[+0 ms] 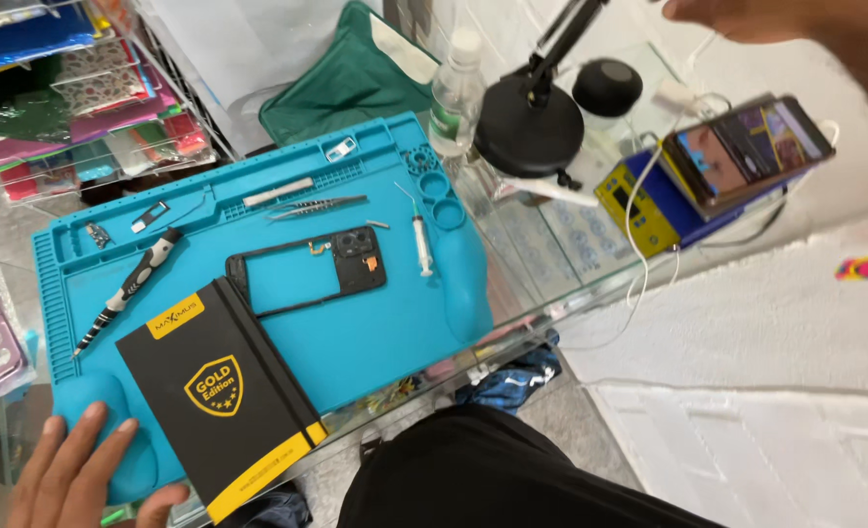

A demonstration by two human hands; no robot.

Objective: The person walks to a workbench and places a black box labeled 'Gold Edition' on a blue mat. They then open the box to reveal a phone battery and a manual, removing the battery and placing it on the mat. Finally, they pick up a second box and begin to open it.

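Where the left hand (72,469) rests flat, fingers (111,445) spread and holding nothing, it lies on the rounded near-left corner of a blue silicone repair mat (395,323), which covers most of a glass desk (551,264). Item: black box (221,396), flat, rectangular, with a yellow shield emblem on its lid and a yellow band along one end; it lies askew on the mat's near edge, just beside the left fingertips, its nearest corner close to the thumb but not clearly touching. Further in, mid-mat: black phone frame (307,269) with camera module, open in the middle. Toward the left edge: precision screwdriver (126,290), black and white handle. Toward the far edge: tweezers (317,206); toward the right edge: small syringe (421,244). The right hand (796,24) hangs above the desk's far right corner, over a phone (747,152) with a lit screen; only partly in frame, its finger state cannot be told.
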